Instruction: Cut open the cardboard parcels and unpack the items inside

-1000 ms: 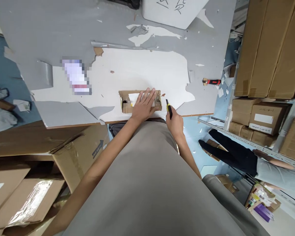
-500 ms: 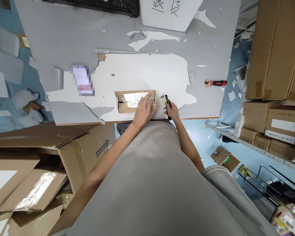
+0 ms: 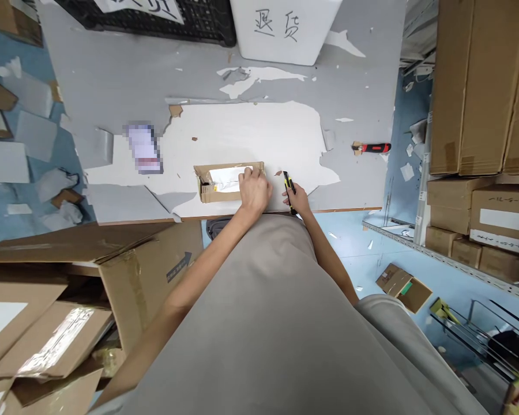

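Note:
A small cardboard box (image 3: 225, 197) lies open-topped near the front edge of the table, with a white packet or paper (image 3: 229, 176) inside it. Over the right end of this box, my left hand (image 3: 254, 193) is closed with its fingers curled down; what they grip there is hidden. My right hand (image 3: 299, 200), just right of the box, is wrapped around a black and yellow utility knife (image 3: 289, 187), which points away from me and does not touch the box.
A red and black cutter (image 3: 374, 148) lies on the right of the table (image 3: 125, 75), and a blurred-out phone-like object (image 3: 143, 148) on the left. A black crate (image 3: 164, 26) and a white bin (image 3: 285, 34) stand at the back. Large cartons (image 3: 151, 282) flank my left; shelved boxes (image 3: 497, 219) are at right.
My left hand's fingers, stretched over the box's right end before, are now curled in. My right hand keeps hold of the utility knife. The camera view has shifted slightly.

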### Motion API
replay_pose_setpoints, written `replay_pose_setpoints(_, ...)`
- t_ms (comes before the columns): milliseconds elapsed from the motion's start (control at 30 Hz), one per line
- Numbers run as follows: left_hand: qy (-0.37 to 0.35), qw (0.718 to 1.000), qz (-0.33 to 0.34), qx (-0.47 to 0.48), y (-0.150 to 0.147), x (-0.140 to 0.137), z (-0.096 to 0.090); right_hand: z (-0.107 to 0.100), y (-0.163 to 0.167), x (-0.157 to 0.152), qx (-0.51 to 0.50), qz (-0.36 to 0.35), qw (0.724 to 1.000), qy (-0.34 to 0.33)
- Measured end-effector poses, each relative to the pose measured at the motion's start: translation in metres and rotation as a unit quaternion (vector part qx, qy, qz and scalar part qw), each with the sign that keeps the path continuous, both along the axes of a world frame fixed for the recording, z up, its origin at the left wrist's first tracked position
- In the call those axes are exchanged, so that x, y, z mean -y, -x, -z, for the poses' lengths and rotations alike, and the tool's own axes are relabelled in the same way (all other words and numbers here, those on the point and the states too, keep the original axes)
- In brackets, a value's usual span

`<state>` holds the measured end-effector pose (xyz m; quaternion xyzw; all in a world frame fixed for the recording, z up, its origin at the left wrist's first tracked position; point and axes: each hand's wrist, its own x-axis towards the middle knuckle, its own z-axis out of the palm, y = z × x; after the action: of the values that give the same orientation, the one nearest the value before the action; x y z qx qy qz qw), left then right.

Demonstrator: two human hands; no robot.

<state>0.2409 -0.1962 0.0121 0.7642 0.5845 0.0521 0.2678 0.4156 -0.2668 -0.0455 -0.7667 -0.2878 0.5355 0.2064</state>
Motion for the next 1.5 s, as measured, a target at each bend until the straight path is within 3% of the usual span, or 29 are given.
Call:
replay_pose_setpoints(200, 0.002, 0.998, -0.052, -0.046, 0.019, -0.001, -0.004, 0.002, -0.003, 0.001, -0.02, 0.019, 1.0, 0.0)
replay_pose_setpoints(333, -0.01, 0.995, -0.094, -0.009, 0.029, -0.004, 0.009, 0.0, 0.001, -0.002, -0.035, 0.011, 0.999, 0.007)
replay_pose_setpoints(400, -0.02, 0.992, -0.121, 0.011, 0.034, -0.004, 0.007, -0.004, 0.003, -0.004, -0.043, 0.011, 0.999, 0.002)
replay_pose_setpoints(467, -0.033, 0.989, -0.144, 0.024, 0.043, -0.004, -0.007, -0.009, 0.004, -0.008, -0.046, 0.013, 0.999, -0.004)
replay_pose_setpoints(567, -0.046, 0.982, -0.176, 0.059, 0.064, -0.005, -0.043, -0.02, 0.006, -0.011, -0.044, 0.014, 0.999, -0.023)
replay_pose_setpoints(633, -0.029, 0.974, -0.2, 0.104, 0.079, -0.007, -0.064, -0.031, 0.006, -0.013, -0.037, 0.019, 0.998, -0.053)
replay_pose_setpoints(700, 0.012, 0.961, -0.227, 0.16, 0.09, -0.009, -0.074, -0.045, 0.006, -0.014, -0.022, 0.026, 0.995, -0.095)
replay_pose_setpoints(867, 0.122, 0.919, -0.287, 0.24, 0.093, -0.01, -0.055, -0.08, 0.01, -0.021, 0.007, 0.019, 0.988, -0.151)
replay_pose_setpoints(967, 0.134, 0.909, -0.299, 0.259, 0.088, -0.006, -0.046, -0.095, 0.015, -0.024, 0.003, 0.021, 0.988, -0.15)
replay_pose_setpoints(1200, 0.116, 0.922, -0.295, 0.223, 0.102, 0.005, -0.046, -0.11, 0.031, -0.021, 0.023, -0.025, 0.989, -0.144)
replay_pose_setpoints(1333, 0.0, 0.955, -0.274, 0.112, 0.11, 0.003, -0.045, -0.112, 0.044, -0.022, 0.034, -0.081, 0.985, -0.146)
replay_pose_setpoints(1400, -0.042, 0.972, -0.202, 0.109, 0.107, -0.006, -0.049, -0.114, 0.05, -0.024, 0.044, -0.105, 0.984, -0.139)
replay_pose_setpoints(1500, -0.029, 0.989, -0.029, 0.145, 0.092, -0.024, -0.052, -0.123, 0.053, -0.028, 0.067, -0.128, 0.982, -0.124)
